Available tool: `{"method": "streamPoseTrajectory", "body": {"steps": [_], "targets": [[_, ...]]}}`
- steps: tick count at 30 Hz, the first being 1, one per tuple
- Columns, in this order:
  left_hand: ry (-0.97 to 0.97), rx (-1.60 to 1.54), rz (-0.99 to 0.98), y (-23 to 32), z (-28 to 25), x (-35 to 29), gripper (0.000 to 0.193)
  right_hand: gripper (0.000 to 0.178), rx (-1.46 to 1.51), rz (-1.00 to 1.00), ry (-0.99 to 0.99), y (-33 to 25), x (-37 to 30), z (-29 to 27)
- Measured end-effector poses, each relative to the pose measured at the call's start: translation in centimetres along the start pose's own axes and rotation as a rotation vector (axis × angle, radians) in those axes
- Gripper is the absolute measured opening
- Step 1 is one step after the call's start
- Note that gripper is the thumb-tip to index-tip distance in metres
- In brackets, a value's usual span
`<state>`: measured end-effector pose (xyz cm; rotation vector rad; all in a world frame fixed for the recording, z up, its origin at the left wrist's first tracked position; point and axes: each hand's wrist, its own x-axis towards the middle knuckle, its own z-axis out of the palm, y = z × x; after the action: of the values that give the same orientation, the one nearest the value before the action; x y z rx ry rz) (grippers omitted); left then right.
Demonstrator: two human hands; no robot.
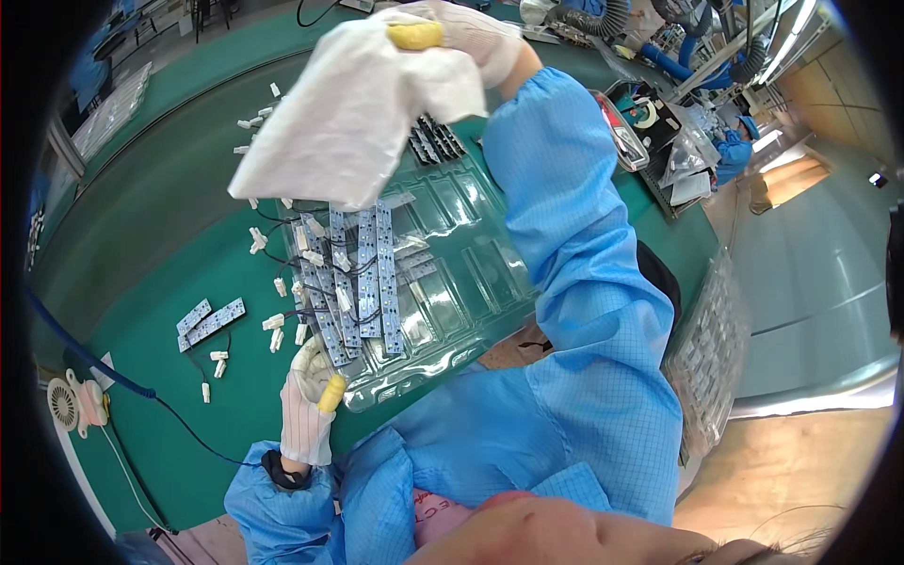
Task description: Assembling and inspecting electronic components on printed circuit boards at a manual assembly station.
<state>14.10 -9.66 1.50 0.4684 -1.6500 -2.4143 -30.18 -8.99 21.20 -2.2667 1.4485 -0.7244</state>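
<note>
In my right hand (471, 40), gloved in white with a yellow fingertip cover, a white cloth-like sheet (325, 122) is gripped and hangs over the far side of the bench. My left hand (309, 394), in a striped white glove with a yellow thumb cover, is closed at the near left corner of a clear plastic tray (466, 273); its fingertips are partly hidden. On the tray's left part lie several LED circuit strips (384, 282) with black wires and white connectors (273, 322). The sheet covers part of the tray's far end.
Two short circuit strips (212, 322) with connectors lie on the green mat (160, 414) at left. A small fan (75, 403) and a blue coiled cord (104, 367) are beyond them. At right stand a bin of tools (650, 132) and stacked filled trays (711, 358). A person (734, 151) is far off.
</note>
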Motion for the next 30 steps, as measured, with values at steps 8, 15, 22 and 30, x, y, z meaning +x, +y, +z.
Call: {"method": "streamPoseTrajectory", "body": {"steps": [8, 15, 22, 30], "targets": [[0.082, 0.003, 0.005, -1.7, -0.9, -1.2, 0.074, 0.009, 0.974, -0.358, -0.621, -9.7, -13.5, 6.6], [0.119, 0.022, -0.016, -1.8, -0.2, -1.2, 0.078, 0.029, 1.213, -0.807, -0.488, -12.3, -25.4, 26.3], [0.117, 0.046, -0.019, 0.0, 0.6, -0.3, 0.089, 0.02, 0.749, 1.117, 0.355, -10.4, -39.6, 38.0], [0.157, 0.093, -0.056, -0.2, 0.6, -0.5, 0.089, 0.024, 1.238, 1.246, 0.993, -1.8, -40.9, 37.6]]}}
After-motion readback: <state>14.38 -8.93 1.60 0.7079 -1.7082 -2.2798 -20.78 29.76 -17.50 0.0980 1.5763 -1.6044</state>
